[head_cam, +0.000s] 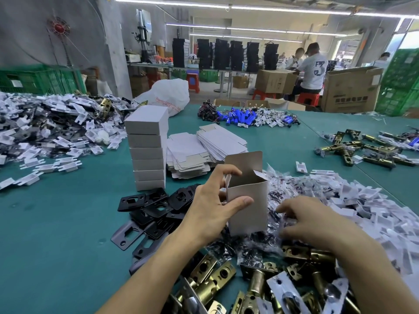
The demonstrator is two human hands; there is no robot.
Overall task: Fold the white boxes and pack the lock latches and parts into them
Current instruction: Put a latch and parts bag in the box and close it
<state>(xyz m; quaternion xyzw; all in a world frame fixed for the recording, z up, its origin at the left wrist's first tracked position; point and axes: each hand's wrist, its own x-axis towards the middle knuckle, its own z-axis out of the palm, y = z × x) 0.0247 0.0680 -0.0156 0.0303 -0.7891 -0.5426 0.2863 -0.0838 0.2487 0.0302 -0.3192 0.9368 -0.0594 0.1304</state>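
Observation:
My left hand (210, 205) grips an upright white box (248, 200), thumb on its front face and fingers behind; its top flap stands open. To the right of the box, my right hand (306, 220) reaches with curled fingers into a heap of small clear bags of screws (256, 241); what it holds, if anything, is hidden. Brass lock latches (217, 277) lie in a pile nearest me. Black strike plates (156, 207) lie to the left of the box. Behind them stands a stack of folded white boxes (148, 152), with flat unfolded box blanks (204, 150) beside it.
White plastic parts are heaped at the far left (49, 130) and at the right (362, 205) on the green table (56, 223). More latches (362, 150) lie at the far right, blue batteries (244, 116) at the back. People sit at cardboard boxes (349, 89) beyond.

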